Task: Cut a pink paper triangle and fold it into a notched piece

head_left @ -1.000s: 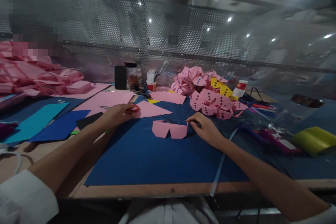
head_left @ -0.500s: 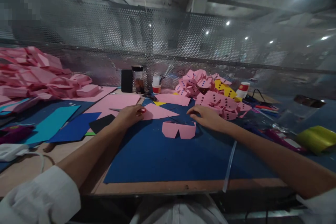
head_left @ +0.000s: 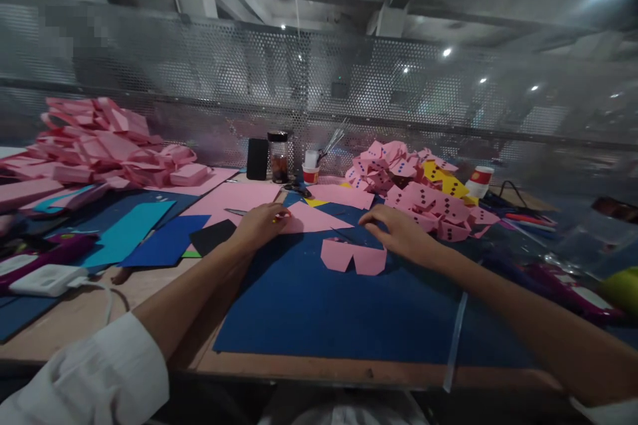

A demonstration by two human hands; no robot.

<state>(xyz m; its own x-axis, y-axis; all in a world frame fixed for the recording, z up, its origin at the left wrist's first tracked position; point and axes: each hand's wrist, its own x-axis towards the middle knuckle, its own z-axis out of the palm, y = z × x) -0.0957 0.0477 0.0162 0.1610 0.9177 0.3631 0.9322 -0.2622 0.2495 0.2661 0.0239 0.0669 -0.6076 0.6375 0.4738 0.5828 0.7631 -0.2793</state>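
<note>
My left hand (head_left: pixel 259 226) is closed over a pink paper sheet, fingers curled around what looks like scissors. A pointed metal blade (head_left: pixel 235 212) sticks out on its left and a small red part (head_left: pixel 283 215) shows at the fingertips; the hand hides the rest. My right hand (head_left: pixel 393 229) hovers over the blue mat (head_left: pixel 309 312), thumb and fingers apart with nothing visible between them. Just below it lies a folded pink paper piece (head_left: pixel 353 257) shaped like glasses, with a notch in its lower edge. A pointed pink sheet (head_left: pixel 316 218) and a thin dark tool (head_left: pixel 343 235) lie between my hands.
Heaped pink paper strips (head_left: pixel 109 146) fill the left back. Pink and yellow dotted pieces (head_left: pixel 423 186) pile at right. A jar (head_left: pixel 279 158), a black block (head_left: pixel 257 159) and paper cups (head_left: pixel 310 174) stand along the mesh. A power strip (head_left: pixel 50 279) sits left; a clear strip (head_left: pixel 456 342) overhangs the front edge.
The view has turned slightly, shifting everything right and a little down. Both hands keep nearly the same places over the mat; the folded pink piece stays put.
</note>
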